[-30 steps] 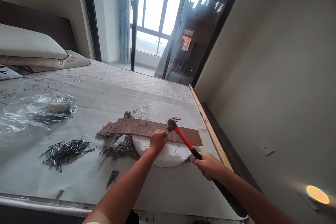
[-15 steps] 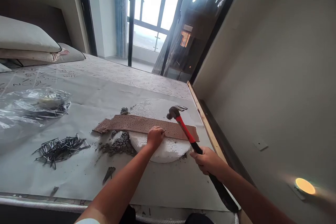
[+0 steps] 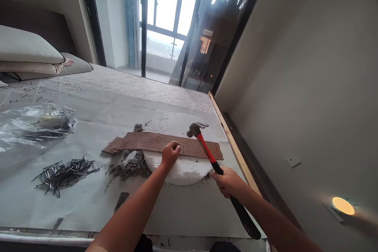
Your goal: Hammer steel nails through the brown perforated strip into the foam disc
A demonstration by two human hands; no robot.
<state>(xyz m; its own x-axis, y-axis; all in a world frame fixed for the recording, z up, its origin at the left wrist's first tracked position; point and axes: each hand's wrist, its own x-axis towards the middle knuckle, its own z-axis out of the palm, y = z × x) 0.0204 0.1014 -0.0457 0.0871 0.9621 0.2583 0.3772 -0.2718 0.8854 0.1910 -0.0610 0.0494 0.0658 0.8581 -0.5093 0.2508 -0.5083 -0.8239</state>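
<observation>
A brown board (image 3: 153, 141) dotted with many small holes lies across a round white foam block (image 3: 177, 169). My left hand (image 3: 170, 153) rests at the board's near edge, fingers curled in a pinch. Whatever lies between those fingertips is too small to make out. In my right hand (image 3: 228, 183) is a claw hammer (image 3: 209, 149) with a red and black handle, gripped midway. Its head hangs above the right part of the board, apart from my left hand.
A pile of nails (image 3: 66, 173) lies on the grey sheet (image 3: 97, 114) at left, with a smaller nail bundle (image 3: 121, 201) nearer me. Grey crumbs (image 3: 132, 165) sit beside the foam. A clear plastic bag (image 3: 38, 126) lies farther left; a wooden rail (image 3: 230, 136) runs along the right.
My left hand has shifted slightly left along the board, and the small shiny tip by its fingers no longer shows clearly. The hammer stays raised, nearly unmoved. The view has shifted a little.
</observation>
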